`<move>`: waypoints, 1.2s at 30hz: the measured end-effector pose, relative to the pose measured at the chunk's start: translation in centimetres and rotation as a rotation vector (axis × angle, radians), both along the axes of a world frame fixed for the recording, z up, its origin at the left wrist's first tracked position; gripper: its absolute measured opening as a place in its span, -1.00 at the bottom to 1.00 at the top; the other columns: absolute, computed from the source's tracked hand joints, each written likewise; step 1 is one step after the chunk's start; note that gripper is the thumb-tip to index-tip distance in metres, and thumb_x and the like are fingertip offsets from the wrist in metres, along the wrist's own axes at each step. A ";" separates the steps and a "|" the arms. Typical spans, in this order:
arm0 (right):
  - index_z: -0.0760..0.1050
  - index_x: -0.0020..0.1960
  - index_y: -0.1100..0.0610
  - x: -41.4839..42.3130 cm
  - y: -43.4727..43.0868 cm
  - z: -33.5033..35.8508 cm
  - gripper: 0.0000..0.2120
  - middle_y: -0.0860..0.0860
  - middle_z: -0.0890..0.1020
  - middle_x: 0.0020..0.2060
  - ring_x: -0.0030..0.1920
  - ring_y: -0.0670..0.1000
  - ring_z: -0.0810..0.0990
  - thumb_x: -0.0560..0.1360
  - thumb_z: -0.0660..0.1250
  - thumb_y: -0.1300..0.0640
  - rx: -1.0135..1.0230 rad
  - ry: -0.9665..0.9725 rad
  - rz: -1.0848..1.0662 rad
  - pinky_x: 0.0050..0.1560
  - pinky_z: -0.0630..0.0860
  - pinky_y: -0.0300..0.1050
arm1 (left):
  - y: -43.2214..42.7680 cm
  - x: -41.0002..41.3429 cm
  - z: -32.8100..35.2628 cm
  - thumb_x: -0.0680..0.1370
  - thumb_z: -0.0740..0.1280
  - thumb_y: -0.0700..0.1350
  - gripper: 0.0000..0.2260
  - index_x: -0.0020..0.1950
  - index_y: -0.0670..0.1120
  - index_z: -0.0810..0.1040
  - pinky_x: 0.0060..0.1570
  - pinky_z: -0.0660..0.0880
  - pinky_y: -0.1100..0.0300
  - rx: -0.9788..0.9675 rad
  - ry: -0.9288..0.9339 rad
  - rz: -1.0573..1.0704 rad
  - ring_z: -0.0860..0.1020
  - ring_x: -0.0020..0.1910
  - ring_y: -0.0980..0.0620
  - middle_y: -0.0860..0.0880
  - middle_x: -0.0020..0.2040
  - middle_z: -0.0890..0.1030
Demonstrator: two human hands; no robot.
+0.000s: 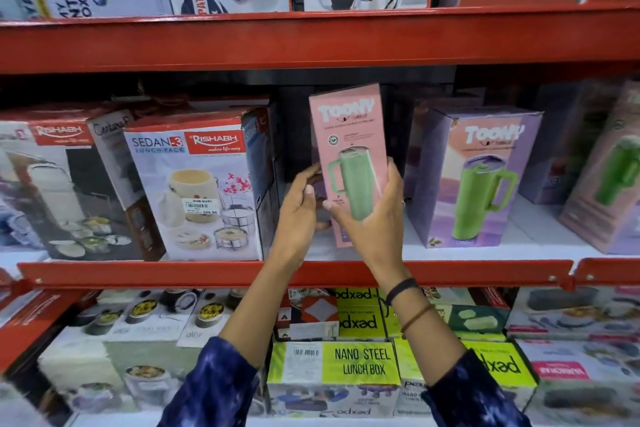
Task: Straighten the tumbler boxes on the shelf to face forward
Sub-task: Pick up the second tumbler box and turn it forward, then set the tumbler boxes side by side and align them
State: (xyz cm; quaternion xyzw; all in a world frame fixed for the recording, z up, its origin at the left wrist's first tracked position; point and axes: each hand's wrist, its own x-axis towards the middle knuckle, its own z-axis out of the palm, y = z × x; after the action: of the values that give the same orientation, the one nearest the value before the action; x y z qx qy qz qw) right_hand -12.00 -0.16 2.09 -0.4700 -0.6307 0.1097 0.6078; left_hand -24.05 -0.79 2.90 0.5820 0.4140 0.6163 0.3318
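Observation:
A pink tumbler box [349, 128] with a green mug picture stands tilted on the middle shelf [298, 272], its narrow pink side turned toward me. My right hand [372, 218] grips its lower front and right edge. My left hand [298, 208] cups its lower left side, fingers reaching behind it. To the right stands a purple tumbler box [481, 177], turned slightly left. At the far right edge a third tumbler box [609, 184] stands angled and partly cut off.
A Rishabh lunch pack box [197, 191] stands just left of my hands, with another lunch box [59, 184] beyond it. The red upper shelf beam [311, 42] hangs overhead. Green lunch boxes [363, 360] fill the shelf below.

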 end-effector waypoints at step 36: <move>0.31 0.42 0.15 7.0 3.7 -2.6 -0.43 0.05 0.42 0.39 0.36 -0.07 0.39 0.45 0.38 0.27 -0.213 0.113 0.332 0.29 0.37 -0.37 | -0.5 0.9 -2.4 0.43 -0.16 0.43 -0.26 0.48 0.06 0.21 0.48 0.18 -0.13 -0.116 0.094 0.186 0.21 0.50 -0.03 -0.03 0.52 0.23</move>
State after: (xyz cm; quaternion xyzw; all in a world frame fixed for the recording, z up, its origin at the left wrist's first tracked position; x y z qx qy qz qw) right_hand -4.99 3.57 -0.54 -0.4142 -0.6494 0.3007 0.5624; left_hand -23.18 -1.28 0.48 0.5491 0.5163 0.5913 0.2868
